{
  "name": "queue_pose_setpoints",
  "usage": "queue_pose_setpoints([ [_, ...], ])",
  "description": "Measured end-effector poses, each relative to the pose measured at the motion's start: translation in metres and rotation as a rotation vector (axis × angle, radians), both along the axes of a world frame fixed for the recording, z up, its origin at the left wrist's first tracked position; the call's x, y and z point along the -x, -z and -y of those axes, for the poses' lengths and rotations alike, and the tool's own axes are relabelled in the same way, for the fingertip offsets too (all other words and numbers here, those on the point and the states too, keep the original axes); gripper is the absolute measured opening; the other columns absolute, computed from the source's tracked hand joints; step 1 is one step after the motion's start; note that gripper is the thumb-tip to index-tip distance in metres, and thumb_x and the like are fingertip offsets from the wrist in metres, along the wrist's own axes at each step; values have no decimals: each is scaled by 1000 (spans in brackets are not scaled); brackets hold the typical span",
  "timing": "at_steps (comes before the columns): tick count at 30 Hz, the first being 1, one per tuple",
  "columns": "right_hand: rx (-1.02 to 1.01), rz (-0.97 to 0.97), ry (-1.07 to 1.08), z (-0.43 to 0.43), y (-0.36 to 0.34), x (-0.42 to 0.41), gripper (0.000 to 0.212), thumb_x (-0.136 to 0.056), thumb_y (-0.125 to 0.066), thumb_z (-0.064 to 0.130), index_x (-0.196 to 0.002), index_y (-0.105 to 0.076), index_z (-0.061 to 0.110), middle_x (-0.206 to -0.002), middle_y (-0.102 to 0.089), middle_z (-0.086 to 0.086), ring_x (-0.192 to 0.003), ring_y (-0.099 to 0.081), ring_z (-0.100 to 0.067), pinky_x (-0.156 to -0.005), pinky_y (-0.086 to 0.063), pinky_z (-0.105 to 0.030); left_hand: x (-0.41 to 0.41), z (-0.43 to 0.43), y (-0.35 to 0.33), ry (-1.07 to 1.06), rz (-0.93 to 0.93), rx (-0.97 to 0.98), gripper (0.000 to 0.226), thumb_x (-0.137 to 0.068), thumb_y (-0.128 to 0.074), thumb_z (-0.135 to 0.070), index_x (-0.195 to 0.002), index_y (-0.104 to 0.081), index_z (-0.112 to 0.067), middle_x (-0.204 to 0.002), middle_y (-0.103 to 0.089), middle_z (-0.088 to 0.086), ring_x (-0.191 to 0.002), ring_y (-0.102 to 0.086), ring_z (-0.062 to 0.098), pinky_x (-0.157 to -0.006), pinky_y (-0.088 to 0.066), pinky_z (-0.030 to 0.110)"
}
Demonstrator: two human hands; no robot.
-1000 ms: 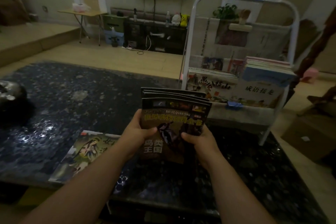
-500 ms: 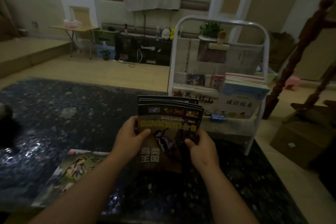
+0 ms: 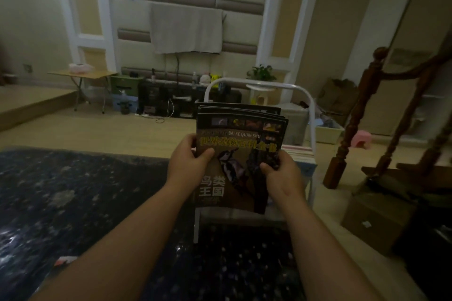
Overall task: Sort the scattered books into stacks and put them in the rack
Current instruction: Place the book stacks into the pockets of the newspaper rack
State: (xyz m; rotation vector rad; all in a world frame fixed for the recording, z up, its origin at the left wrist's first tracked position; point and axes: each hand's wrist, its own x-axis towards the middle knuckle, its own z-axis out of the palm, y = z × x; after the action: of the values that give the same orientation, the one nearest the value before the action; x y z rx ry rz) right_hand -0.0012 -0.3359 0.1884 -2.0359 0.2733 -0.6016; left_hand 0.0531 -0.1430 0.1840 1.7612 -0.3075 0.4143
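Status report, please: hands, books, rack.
Left hand and right hand grip the book stack, upright before the white rack. Nothing seen blocking the path.

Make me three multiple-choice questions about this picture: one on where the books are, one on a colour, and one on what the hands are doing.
1. Where is the stack of books?
A) flat on the table
B) held up in front of the rack
C) on the floor

2. What colour is the rack's frame?
A) white
B) red
C) black

3. What are the hands doing?
A) both hold the books
B) only one holds them
C) both are empty

Answers:
1 B: the books stand upright in the air and hide part of the rack behind them.
2 A: its tube shows white above and beside the books.
3 A: the left hand and the right hand each curl their fingers round a side edge.
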Motion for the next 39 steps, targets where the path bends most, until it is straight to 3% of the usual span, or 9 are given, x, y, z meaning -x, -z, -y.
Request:
queue_pose_setpoints([
  [9, 47, 154, -10, 29, -92, -30, 26, -97, -57, 17, -123, -57, 21, -111, -60, 5, -110, -55, -21, -80, -41, -30, -40, 32, -89, -16, 129, 36, 22, -90, -66, -26, -101, -52, -39, -101, -62, -12, -98, -61, 12, -84, -56, 40],
  [12, 68, 218, 13, 40, -115, -48, 24, -96, -58, 17, -121, -58, 18, -114, -63, 0, -106, -57, -22, -81, -46, -33, -57, 42, -116, -28, 178, 35, 22, -90, -67, -24, -104, -53, -35, -97, -59, -17, -95, -60, 9, -86, -54, 37],
  [17, 42, 266, 48, 52, -127, -81, 17, -95, -60, 16, -112, -59, 17, -108, -64, 0, -105, -59, -23, -85, -50, -37, -80, 57, -136, -46, 231, -16, 30, -90, -66, -21, -86, -48, -44, -90, -57, -19, -83, -54, -3, -75, -45, 25],
  [21, 82, 251, 32, 55, -117, -105, 16, -95, -60, 15, -111, -60, 16, -97, -57, 6, -94, -55, -17, -77, -45, -31, -101, 60, -129, -94, 184, -34, 23, -90, -66, -22, -105, -53, -33, -100, -58, -13, -97, -56, 10, -87, -50, 37],
  [25, -11, 185, -72, 51, -99, -130, 25, -96, -59, 11, -120, -58, 18, -105, -60, 5, -96, -53, -13, -78, -43, -29, -118, 54, -108, -227, 210, -136, 53, -88, -68, -25, -136, -43, -24, -106, -54, -5, -102, -53, 15, -87, -46, 36],
  [28, -16, 104, -101, 47, -80, -148, 26, -94, -60, 9, -115, -57, 22, -107, -62, 4, -107, -58, -21, -88, -50, -39, -129, 48, -88, -389, 167, -319, 51, -86, -70, -33, -130, -48, -19, -107, -51, 3, -111, -47, 27, -93, -41, 41],
  [30, 9, 44, -103, 46, -68, -157, 29, -93, -61, 8, -119, -57, 20, -110, -63, 1, -111, -57, -24, -91, -47, -37, -134, 45, -75, -445, 150, -411, 46, -84, -70, -37, -122, -52, -18, -121, -47, 6, -122, -38, 28, -101, -34, 42],
  [35, 141, -166, -85, 47, -44, -163, 31, -92, -63, 17, -121, -55, 23, -117, -62, -2, -114, -56, -26, -92, -45, -36, -142, 38, -48, -388, 7, -567, 46, -86, -66, -47, -122, -54, -22, -151, -27, 3, -141, -19, 28, -111, -25, 48],
  [39, 135, -176, -98, 45, -35, -161, 53, -86, -68, 11, -131, -45, 24, -118, -58, -2, -116, -53, -25, -88, -40, -34, -142, 36, -29, -333, -17, -607, 48, -85, -68, -44, -125, -51, -23, -157, -19, 3, -143, -14, 28, -113, -22, 50],
])
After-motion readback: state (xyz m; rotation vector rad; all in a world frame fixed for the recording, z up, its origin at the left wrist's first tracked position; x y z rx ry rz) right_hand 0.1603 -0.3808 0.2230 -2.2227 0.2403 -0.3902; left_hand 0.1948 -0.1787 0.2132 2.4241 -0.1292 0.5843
